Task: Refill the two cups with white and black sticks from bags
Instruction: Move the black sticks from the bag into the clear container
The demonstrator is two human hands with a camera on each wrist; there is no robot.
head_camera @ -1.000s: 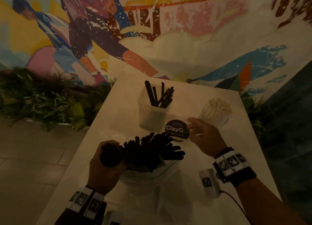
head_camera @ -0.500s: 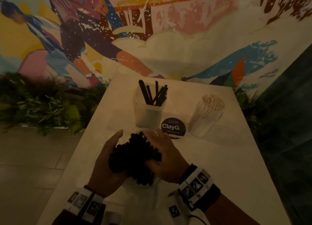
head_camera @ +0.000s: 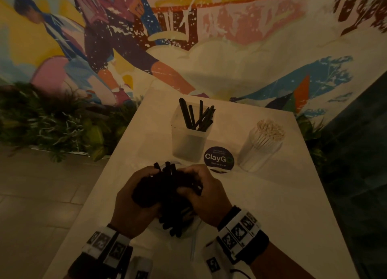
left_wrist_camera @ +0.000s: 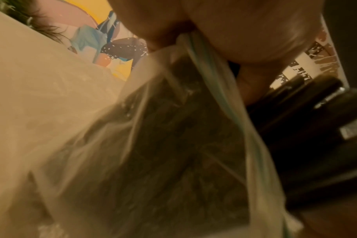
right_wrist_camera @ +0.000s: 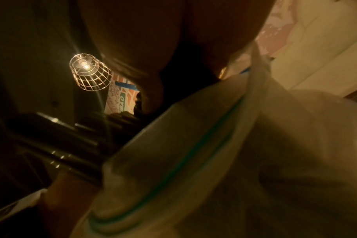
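Both hands grip one thick bundle of black sticks (head_camera: 167, 192) over the near part of the white table (head_camera: 272, 215). My left hand (head_camera: 136, 199) curls round its left side, my right hand (head_camera: 201, 192) round its right side. The bundle's lower end sits in a clear plastic bag (head_camera: 188, 230); the bag (left_wrist_camera: 173, 145) fills the left wrist view and shows again as the bag (right_wrist_camera: 214, 153) in the right wrist view. Behind stand a translucent square cup (head_camera: 189, 140) with a few black sticks and a round cup (head_camera: 259, 151) packed with white sticks (head_camera: 271, 130).
A round dark "ClayGo" sticker (head_camera: 218, 158) lies between the cups. Green plants (head_camera: 52, 121) line the floor left of the table, under a painted wall (head_camera: 188, 37). A dark panel (head_camera: 360, 153) stands at the right. A caged lamp (right_wrist_camera: 90, 72) hangs overhead.
My right hand came back from near the white-stick cup and closed on the black bundle beside my left hand. The spread sticks are gathered into a tight bunch.
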